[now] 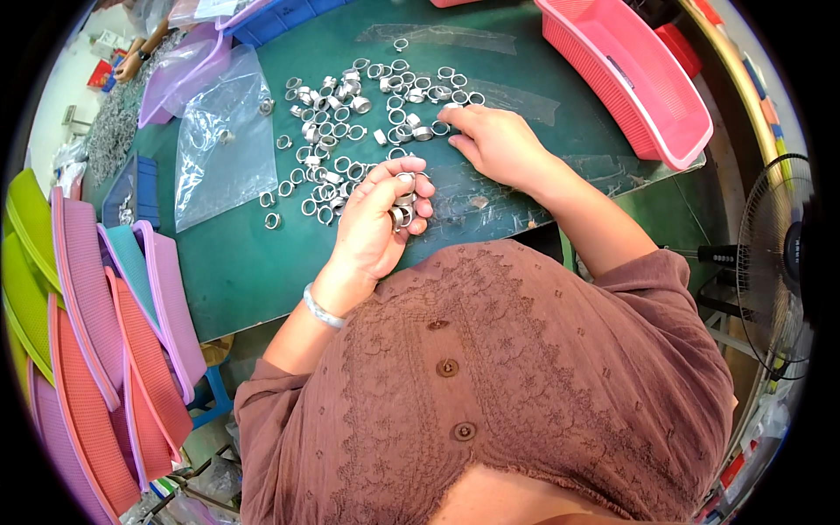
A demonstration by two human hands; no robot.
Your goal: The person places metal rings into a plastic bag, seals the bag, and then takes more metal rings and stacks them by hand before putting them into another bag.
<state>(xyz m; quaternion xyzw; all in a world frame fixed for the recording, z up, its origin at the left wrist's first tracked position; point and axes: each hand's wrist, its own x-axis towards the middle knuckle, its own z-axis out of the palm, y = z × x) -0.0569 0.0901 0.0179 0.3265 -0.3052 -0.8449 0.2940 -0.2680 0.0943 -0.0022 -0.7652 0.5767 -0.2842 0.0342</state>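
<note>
snugly, the left hand (372,214) curls around several metal rings (397,218); the right hand (494,144), partly open, has its fingertips (450,116) at the loose rings (360,105) scattered on the green worktop (227,262).

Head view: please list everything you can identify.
metal rings: many, silver, table's middle
table: one, green, centre
bag: one, clear, table's left
tape: two strips, clear, table's far side
long basket: one, pink, table's right
container: one, red, upper right
bins: two, blue, top edge and left
tray: one, lilac, upper left
heap: one, grey, upper left
stacked baskets: several, green, purple, teal, orange, left edge
fan: one, black, right edge
another person's hand: one, upper left
bangle: one, pale, left wrist
shirt: one, brown, lower centre
left hand: one, bare, centre, fingers around rings
right hand: one, bare, right of centre, fingers at rings
</note>
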